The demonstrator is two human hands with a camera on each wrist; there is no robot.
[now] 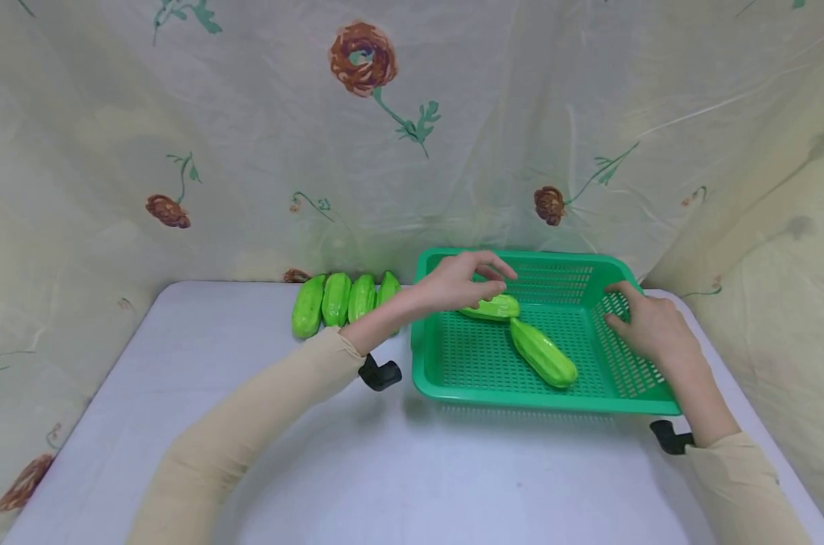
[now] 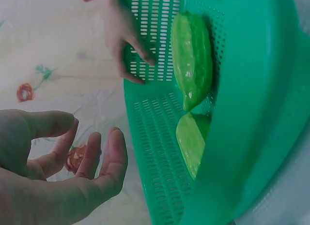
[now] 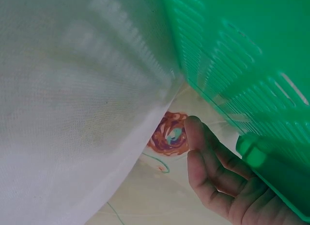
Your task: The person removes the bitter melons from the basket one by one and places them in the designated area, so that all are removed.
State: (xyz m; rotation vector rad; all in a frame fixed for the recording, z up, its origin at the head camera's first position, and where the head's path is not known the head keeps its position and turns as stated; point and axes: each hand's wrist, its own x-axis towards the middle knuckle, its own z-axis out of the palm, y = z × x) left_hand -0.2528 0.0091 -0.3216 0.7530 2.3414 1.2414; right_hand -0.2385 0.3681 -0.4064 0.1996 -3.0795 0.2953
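Note:
A green plastic basket (image 1: 521, 403) stands on the right of the table. Two bright green, ridged gourds (image 1: 544, 353) lie inside it, nearly end to end. My left hand (image 1: 463, 284) hovers over the basket's left side, its fingers loosely bent and nothing between them. It partly covers the farther gourd (image 1: 497, 308) in the head view. At the right rim is my right hand (image 1: 657, 329), gripping the basket wall. Thumb and a finger reach inside the rim, while the right wrist view shows other fingers (image 3: 213, 174) curled outside it.
Several similar green gourds (image 1: 307, 306) stand in a row at the back of the table, left of the basket; my left forearm partly hides the row. A flowered cloth (image 1: 248, 113) hangs behind. White cloth covers the table (image 1: 412, 484).

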